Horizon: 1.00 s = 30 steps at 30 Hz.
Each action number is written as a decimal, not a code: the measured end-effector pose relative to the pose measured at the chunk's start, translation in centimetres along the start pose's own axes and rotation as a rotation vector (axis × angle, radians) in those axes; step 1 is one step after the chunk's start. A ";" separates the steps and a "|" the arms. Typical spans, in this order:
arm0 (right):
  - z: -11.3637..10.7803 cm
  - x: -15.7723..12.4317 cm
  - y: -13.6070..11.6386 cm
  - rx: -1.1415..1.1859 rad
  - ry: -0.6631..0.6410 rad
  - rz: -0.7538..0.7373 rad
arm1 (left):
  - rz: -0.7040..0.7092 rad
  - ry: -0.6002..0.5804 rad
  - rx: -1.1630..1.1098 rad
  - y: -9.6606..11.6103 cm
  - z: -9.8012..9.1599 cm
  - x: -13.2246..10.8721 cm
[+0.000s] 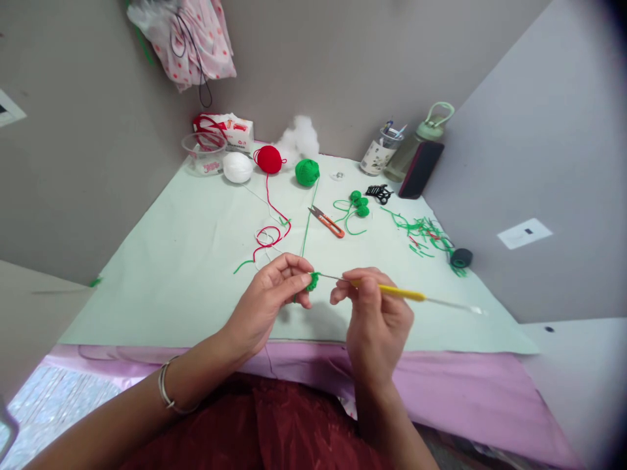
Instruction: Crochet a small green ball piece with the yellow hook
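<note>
My left hand (274, 294) pinches a small green crochet piece (312, 281) just above the pale green table cover (161, 274). A strand of green yarn runs from it back to the green yarn ball (307, 172). My right hand (375, 313) grips a crochet hook with a yellow handle (392, 292), its metal tip pushed into the green piece. Both hands are closed and almost touch over the table's near middle.
At the back lie a red yarn ball (269, 158), a white yarn ball (238, 167), white stuffing (298, 138), a clear bowl (204, 153) and a box. Orange snips (327, 221), small green pompoms (359, 203), yarn scraps (424, 235), a bottle (416, 140) and a phone (420, 170) sit right.
</note>
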State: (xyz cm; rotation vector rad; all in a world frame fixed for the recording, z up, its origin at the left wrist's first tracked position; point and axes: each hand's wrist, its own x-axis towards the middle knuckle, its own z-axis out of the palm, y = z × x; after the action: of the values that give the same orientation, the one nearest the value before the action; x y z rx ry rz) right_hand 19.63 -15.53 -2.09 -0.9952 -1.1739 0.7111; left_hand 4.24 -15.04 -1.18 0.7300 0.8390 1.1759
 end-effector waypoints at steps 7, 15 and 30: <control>0.2 1.1 0.0 0.313 0.031 0.255 | -0.010 -0.010 -0.005 0.1 0.0 -0.1; 0.1 0.3 0.3 0.195 0.020 0.170 | -0.015 -0.031 0.020 0.0 0.1 0.0; 0.1 -0.2 0.7 0.166 -0.161 0.157 | -0.052 -0.074 0.062 0.2 0.1 0.0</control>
State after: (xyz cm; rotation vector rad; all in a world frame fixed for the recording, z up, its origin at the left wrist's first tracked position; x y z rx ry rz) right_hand 19.52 -15.40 -2.80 -0.9098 -1.1630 1.0130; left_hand 4.28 -15.03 -0.95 0.7931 0.8313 1.0741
